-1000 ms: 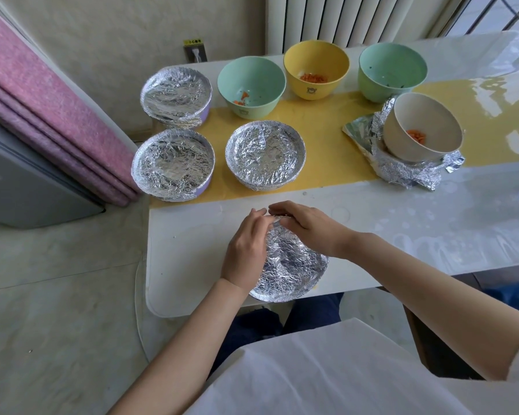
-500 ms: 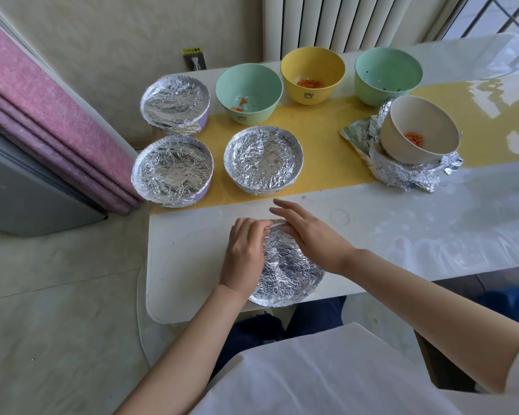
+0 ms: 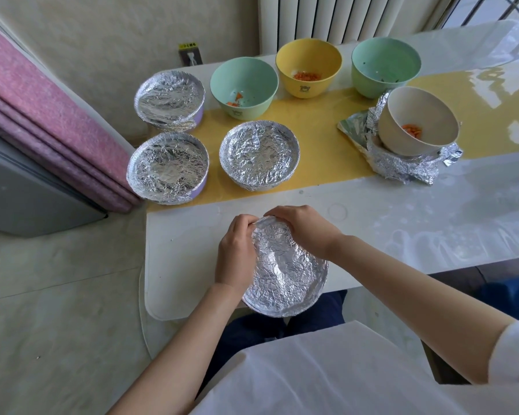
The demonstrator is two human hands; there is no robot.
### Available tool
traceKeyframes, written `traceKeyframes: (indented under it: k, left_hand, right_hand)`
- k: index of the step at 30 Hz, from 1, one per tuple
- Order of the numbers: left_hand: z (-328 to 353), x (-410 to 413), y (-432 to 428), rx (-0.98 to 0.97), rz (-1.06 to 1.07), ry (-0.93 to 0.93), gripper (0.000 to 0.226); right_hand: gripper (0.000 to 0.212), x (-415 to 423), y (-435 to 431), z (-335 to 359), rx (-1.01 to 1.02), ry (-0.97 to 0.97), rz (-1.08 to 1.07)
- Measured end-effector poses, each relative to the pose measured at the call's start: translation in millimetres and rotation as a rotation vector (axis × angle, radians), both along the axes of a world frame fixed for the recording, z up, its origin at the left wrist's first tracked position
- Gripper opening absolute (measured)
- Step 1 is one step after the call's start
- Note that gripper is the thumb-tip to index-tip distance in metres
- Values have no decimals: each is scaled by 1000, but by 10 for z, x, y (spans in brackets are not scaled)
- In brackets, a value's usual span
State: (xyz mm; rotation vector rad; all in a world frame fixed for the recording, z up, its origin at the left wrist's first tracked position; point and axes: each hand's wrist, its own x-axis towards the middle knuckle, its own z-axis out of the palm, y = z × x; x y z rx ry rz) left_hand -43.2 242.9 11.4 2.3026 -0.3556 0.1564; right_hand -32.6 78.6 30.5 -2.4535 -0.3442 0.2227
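Foil-covered bowl (image 3: 285,269) sits at table (image 3: 189,250) near edge; left hand (image 3: 235,253) and right hand (image 3: 303,229) pinch its far rim foil, likely crimping it tight.

The near bowl (image 3: 285,274) overhung the near edge of the worktop (image 3: 402,235). The corner bowl (image 3: 170,97) sat at the far-left corner, the left-edge bowl (image 3: 167,167) directly before it, the middle bowl (image 3: 259,154) to that bowl's right. Farther right, the tilted bowl (image 3: 417,115) lay on a foil sheet (image 3: 402,167).
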Motion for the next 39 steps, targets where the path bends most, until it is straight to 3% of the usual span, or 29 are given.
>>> traceKeyframes:
  k: [4, 12, 18, 23, 29, 35, 39]
  left_hand:
    - [-38, -69, -13, -107, 142, 107, 15]
    - [-73, -167, 17, -106, 340, 279, 37]
    - [-60, -182, 70, 87, 135, 322, 50]
    - [-49, -24, 33, 58, 41, 231, 36]
    - [-96, 74, -16, 72, 75, 212, 26]
    - [-104, 79, -41, 101, 79, 192, 25]
    - [-114, 69, -38, 106, 78, 186, 25]
  right_hand:
    - [34, 11, -3, -5, 44, 78, -58]
    - [31, -20, -105, -133, 29, 160, -170]
    - [32, -12, -53, -197, 2, 178, -163]
    - [35, 27, -16, -139, -71, 167, -98]
    - [27, 61, 12, -146, -53, 149, -137]
    - [19, 183, 42, -97, -232, 201, -43]
    - [24, 222, 116, -45, -158, 198, 1]
